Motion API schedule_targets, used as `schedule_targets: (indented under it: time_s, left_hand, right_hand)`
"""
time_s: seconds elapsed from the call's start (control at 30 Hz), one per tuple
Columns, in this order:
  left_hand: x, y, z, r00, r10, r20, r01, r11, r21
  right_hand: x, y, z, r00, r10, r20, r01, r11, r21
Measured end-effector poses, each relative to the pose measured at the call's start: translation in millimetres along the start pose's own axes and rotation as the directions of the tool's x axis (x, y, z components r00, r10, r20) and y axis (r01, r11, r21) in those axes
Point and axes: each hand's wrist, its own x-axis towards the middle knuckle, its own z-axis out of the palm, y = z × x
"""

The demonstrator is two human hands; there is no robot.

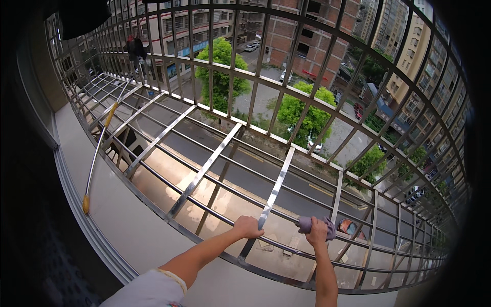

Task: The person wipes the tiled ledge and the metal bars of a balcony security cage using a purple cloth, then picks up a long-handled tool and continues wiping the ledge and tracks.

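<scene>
My left hand (248,227) is closed around a metal bar of the window cage's floor grille, where a flat crossbar (277,188) meets a round rail. To its right, my right hand (318,231) grips a purple-grey cloth (305,224) wrapped around another round rail of the grille. Both arms reach out over the pale sill (215,274). The flat crossbars and the thin round rails look like shiny metal.
A metal pole with yellow grips (110,115) lies across sill and grille at left. Upright bars (282,109) enclose the far side. Dark items (136,50) hang at upper left. Through the grille show a lower ledge (165,172), a street far below and a colourful object (346,226).
</scene>
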Motion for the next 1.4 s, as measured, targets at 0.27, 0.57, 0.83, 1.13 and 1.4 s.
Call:
schedule_targets:
  time_s: [0.27, 0.57, 0.83, 1.13, 1.4]
  left_hand:
    - [-2.0, 2.9, -4.0, 1.0, -0.008, -0.01, 0.009, 0.999, 0.036]
    - [-1.3, 2.2, 0.9, 0.996, 0.032, -0.08, -0.034, 0.999, -0.023]
    - [-2.3, -2.0, -0.2, 0.999, 0.019, -0.045, -0.02, 0.999, -0.026]
    - [1.2, 2.9, 3.8, 0.991, 0.075, -0.109, -0.075, 0.997, -0.003]
    - [-6.8, -8.0, 5.4, 0.995, 0.031, -0.1, -0.032, 0.999, -0.008]
  right_hand:
    - [49.5, -84.3, 17.1, 0.996, -0.024, 0.09, 0.01, 0.988, 0.151]
    - [87.2, -78.3, 12.5, 0.884, 0.235, 0.405, -0.454, 0.221, 0.863]
    - [113.5, -167.2, 10.0, 0.792, 0.47, 0.389, -0.588, 0.76, 0.278]
    - [145.8, -114.9, 95.3, 0.681, 0.556, 0.477, -0.574, 0.001, 0.819]
    - [85.8, -108.0, 23.9, 0.917, 0.072, 0.393, -0.344, 0.64, 0.687]
